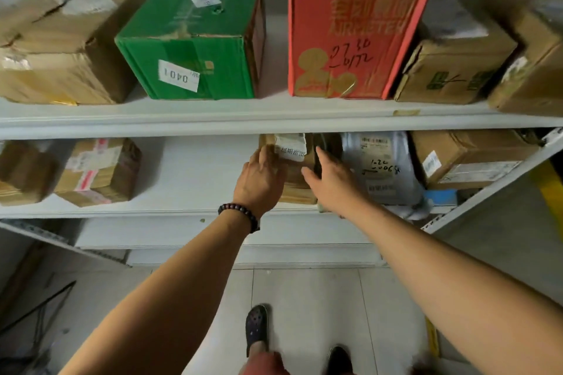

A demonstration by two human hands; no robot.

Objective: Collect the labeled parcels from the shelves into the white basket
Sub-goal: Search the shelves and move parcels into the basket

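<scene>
Left hand [259, 175] lay flat, fingers straight, on the small labeled cardboard parcel [297, 192] at frame centre on the lower shelf [189, 179]; right hand [332, 178], equally spread, flanked its other side, likely to clamp and lift it out.

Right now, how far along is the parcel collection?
Done: cannot tell; the white basket is out of view. In hand: the left hand and right hand flank a small brown parcel on the lower shelf, not yet lifted. Left: the green box, red box, grey bag and other cartons, all unpicked.
</scene>
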